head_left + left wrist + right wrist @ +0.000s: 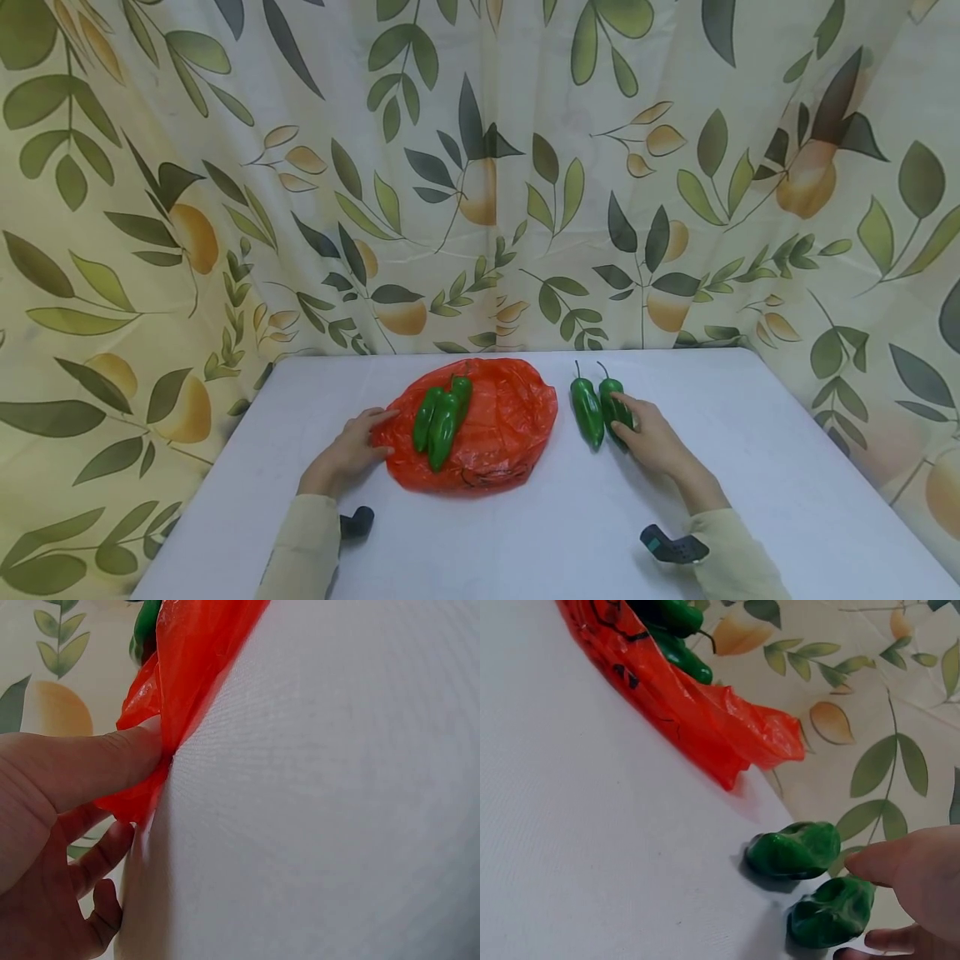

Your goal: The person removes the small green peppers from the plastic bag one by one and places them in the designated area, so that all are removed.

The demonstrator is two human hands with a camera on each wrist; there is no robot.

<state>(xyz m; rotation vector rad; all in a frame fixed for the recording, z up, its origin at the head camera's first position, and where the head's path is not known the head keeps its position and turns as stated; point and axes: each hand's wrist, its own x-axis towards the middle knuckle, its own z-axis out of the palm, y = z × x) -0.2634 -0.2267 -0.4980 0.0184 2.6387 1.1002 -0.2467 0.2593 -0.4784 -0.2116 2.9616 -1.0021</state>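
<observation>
A crumpled red plastic bag [510, 417] lies flat on the table with three glossy green peppers [444, 429] on its left part. My left hand [351, 450] pinches the bag's left edge; in the left wrist view the thumb [112, 761] presses on the red film with fingers behind it. To the right of the bag, two more green peppers lie side by side, stems pointing away. My right hand [656, 437] holds the right-hand pepper [611, 392], thumb and fingers on either side of it. The other pepper [587, 412] lies just left of the thumb.
The white table [480, 550] ends at a patterned curtain [525, 208] hanging behind and at both sides. A dark wrist device [673, 546] sits by the right sleeve, and another [357, 522] by the left.
</observation>
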